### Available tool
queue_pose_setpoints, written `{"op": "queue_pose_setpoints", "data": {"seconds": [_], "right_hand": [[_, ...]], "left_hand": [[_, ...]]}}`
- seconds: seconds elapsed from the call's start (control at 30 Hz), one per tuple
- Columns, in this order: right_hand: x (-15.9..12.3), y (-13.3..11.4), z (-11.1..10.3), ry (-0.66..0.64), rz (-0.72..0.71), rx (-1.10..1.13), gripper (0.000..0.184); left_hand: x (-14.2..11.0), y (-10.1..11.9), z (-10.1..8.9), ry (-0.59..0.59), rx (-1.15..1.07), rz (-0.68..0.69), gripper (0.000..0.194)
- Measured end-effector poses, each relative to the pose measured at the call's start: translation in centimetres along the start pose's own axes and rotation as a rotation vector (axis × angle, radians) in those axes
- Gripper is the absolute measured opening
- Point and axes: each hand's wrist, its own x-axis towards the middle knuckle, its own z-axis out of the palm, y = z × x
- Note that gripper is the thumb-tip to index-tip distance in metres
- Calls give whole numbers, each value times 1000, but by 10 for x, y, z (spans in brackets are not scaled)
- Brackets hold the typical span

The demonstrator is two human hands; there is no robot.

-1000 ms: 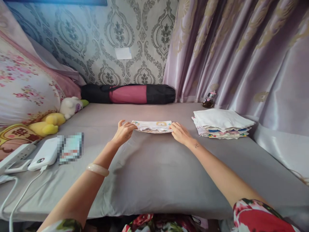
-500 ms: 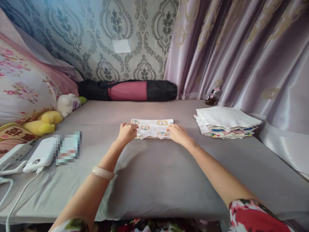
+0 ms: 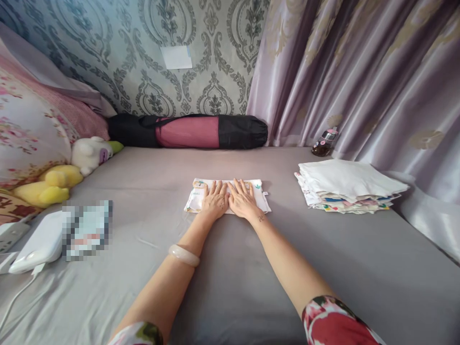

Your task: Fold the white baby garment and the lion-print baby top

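A folded white cloth garment (image 3: 194, 201) with yellow and green prints lies flat on the grey bed sheet (image 3: 223, 268), in the middle of the view. My left hand (image 3: 216, 199) rests palm down on it, fingers stretched out. Beside it, thumbs almost touching, my right hand (image 3: 243, 199) lies flat on the same cloth with its fingers spread. The cloth's centre is hidden under both hands. To the right sits a stack of folded cloths (image 3: 352, 182), a white one on top.
A black and pink roll bag (image 3: 187, 132) lies along the wall. Near the curtain (image 3: 298, 72) stands a small dark bottle (image 3: 324, 142). On the left are plush toys (image 3: 89, 153), a white power bank (image 3: 43, 239) with a cable, a power strip (image 3: 12, 235) and a blurred-out item (image 3: 88, 230).
Both hands have moved inward from the cloth's side edges and now lie flat on top of it. They have let go of its edges. The camera view has shifted slightly.
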Motion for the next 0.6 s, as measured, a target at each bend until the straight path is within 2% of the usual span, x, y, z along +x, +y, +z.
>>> {"op": "queue_pose_setpoints", "data": {"seconds": [0.1, 0.27, 0.6], "right_hand": [[2, 1, -2, -38, 4, 8, 60], [5, 1, -3, -78, 3, 24, 60], [7, 8, -9, -59, 3, 55, 57]], "left_hand": [[2, -2, 1, -31, 5, 11, 56], [6, -4, 6, -20, -36, 29, 54], [8, -7, 1, -6, -88, 16, 51]]}}
